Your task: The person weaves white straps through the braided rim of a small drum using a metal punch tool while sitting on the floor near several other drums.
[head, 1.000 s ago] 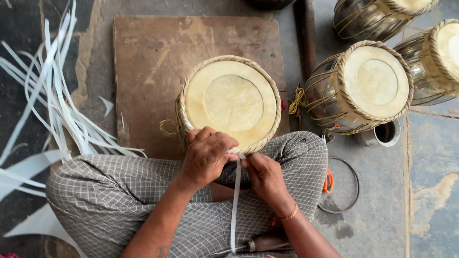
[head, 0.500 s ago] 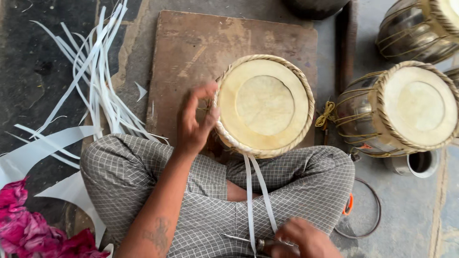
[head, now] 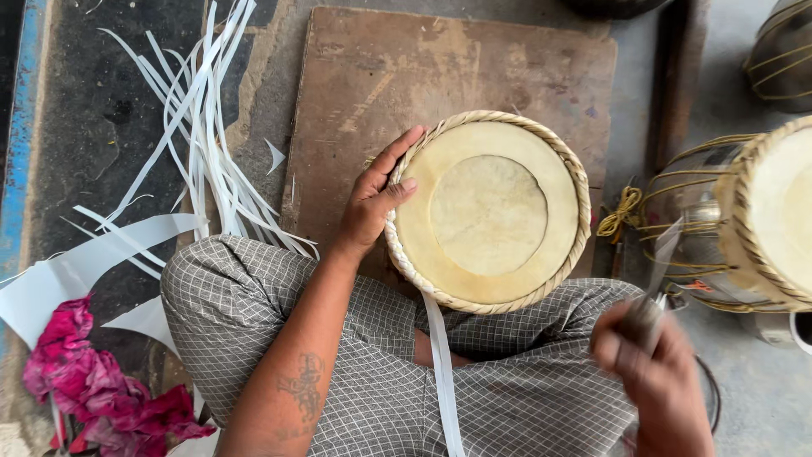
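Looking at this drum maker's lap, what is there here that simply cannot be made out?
- Head view: the right hand is motion-blurred; the thin tool it grips cannot be identified.
- The drum body under the drumhead is hidden by the head itself and the left hand.
- The white strap runs off the bottom edge; its end is unseen.
- The second drum is cut by the right edge.

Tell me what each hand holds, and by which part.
The left hand holds the drum by its braided rim. The right hand is closed on a blurred dark tool; which part cannot be told.
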A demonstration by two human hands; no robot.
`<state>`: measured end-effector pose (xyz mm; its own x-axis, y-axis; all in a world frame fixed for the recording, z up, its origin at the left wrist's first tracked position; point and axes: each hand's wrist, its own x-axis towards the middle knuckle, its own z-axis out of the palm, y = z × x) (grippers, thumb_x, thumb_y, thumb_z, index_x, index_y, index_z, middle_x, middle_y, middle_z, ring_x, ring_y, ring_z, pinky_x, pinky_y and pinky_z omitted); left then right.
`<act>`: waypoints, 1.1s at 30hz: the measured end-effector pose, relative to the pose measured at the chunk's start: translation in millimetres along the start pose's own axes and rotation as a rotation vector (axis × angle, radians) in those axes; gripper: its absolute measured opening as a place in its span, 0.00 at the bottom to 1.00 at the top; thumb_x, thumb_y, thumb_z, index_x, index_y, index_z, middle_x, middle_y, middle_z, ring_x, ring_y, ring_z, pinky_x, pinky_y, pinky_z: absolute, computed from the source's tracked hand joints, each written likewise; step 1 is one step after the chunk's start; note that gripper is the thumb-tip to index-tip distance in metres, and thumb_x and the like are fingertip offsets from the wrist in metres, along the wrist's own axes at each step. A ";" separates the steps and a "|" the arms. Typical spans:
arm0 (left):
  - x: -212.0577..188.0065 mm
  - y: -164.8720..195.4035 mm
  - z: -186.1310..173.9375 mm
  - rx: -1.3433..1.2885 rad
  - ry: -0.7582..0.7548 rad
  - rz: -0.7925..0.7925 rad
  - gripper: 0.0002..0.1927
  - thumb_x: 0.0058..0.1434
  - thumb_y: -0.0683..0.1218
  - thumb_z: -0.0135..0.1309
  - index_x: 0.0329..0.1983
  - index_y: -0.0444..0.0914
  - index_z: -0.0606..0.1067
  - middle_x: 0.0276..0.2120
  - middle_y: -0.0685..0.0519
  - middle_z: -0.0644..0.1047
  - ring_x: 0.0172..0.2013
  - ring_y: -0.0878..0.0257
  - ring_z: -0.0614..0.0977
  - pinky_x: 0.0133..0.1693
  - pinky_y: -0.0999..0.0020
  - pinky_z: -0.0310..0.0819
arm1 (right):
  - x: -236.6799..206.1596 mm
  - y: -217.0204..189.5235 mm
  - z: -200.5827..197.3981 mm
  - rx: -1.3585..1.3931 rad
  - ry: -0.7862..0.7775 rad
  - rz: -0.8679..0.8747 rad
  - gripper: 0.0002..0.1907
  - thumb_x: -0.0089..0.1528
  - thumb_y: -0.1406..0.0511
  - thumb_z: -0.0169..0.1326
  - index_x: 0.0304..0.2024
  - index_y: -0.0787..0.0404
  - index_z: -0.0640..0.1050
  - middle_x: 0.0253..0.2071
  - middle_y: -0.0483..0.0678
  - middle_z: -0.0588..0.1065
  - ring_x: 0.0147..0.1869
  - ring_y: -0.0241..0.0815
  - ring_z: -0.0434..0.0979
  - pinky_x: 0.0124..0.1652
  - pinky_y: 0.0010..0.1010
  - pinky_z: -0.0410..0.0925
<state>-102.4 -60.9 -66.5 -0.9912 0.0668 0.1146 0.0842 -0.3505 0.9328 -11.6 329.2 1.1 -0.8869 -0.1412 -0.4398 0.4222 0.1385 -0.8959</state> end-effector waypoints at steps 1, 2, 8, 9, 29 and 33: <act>-0.2 0.1 1.0 -0.018 0.012 -0.010 0.32 0.68 0.39 0.51 0.77 0.35 0.61 0.75 0.47 0.64 0.74 0.57 0.64 0.75 0.61 0.52 | 20.3 -9.6 14.1 0.026 0.178 -0.115 0.18 0.62 0.67 0.65 0.48 0.69 0.73 0.32 0.47 0.70 0.35 0.37 0.67 0.35 0.30 0.63; 0.1 -0.4 1.8 -0.034 0.024 -0.015 0.33 0.68 0.38 0.51 0.76 0.35 0.61 0.75 0.47 0.64 0.74 0.58 0.64 0.75 0.61 0.51 | 45.5 -19.5 24.5 -0.026 0.284 -0.201 0.20 0.62 0.64 0.65 0.53 0.67 0.75 0.33 0.43 0.70 0.36 0.34 0.66 0.36 0.27 0.62; 3.1 -10.2 -5.7 -0.220 0.072 -0.019 0.30 0.71 0.50 0.53 0.73 0.32 0.66 0.72 0.43 0.67 0.73 0.55 0.66 0.76 0.58 0.53 | 89.4 -32.9 56.4 -0.111 0.273 -0.182 0.33 0.58 0.66 0.67 0.65 0.62 0.73 0.38 0.42 0.72 0.37 0.31 0.70 0.37 0.23 0.68; 4.7 -13.3 -7.7 -0.268 0.102 -0.006 0.31 0.73 0.55 0.51 0.72 0.31 0.67 0.71 0.42 0.68 0.72 0.53 0.68 0.76 0.56 0.54 | 89.4 -29.0 54.7 -0.120 0.247 -0.219 0.34 0.58 0.67 0.67 0.65 0.63 0.72 0.39 0.42 0.72 0.39 0.31 0.71 0.39 0.22 0.68; 5.2 -17.8 -15.0 -0.287 0.218 0.011 0.43 0.73 0.72 0.39 0.69 0.31 0.69 0.70 0.39 0.69 0.72 0.51 0.70 0.76 0.51 0.58 | 115.7 -7.2 58.7 -0.175 0.303 -0.350 0.29 0.63 0.66 0.67 0.64 0.65 0.73 0.40 0.41 0.72 0.44 0.29 0.71 0.46 0.20 0.69; 3.6 -13.0 -12.4 -0.174 0.235 0.048 0.41 0.74 0.69 0.44 0.71 0.30 0.67 0.70 0.39 0.69 0.71 0.51 0.70 0.75 0.52 0.59 | 128.3 -11.8 59.4 -0.197 0.303 -0.378 0.19 0.69 0.66 0.64 0.58 0.67 0.73 0.43 0.41 0.75 0.43 0.28 0.72 0.46 0.20 0.69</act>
<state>-108.3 -67.6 -82.5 -0.9847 -0.1646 0.0566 0.1333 -0.5039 0.8534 -119.3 251.3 -48.5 -0.9973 0.0688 -0.0238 0.0446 0.3191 -0.9467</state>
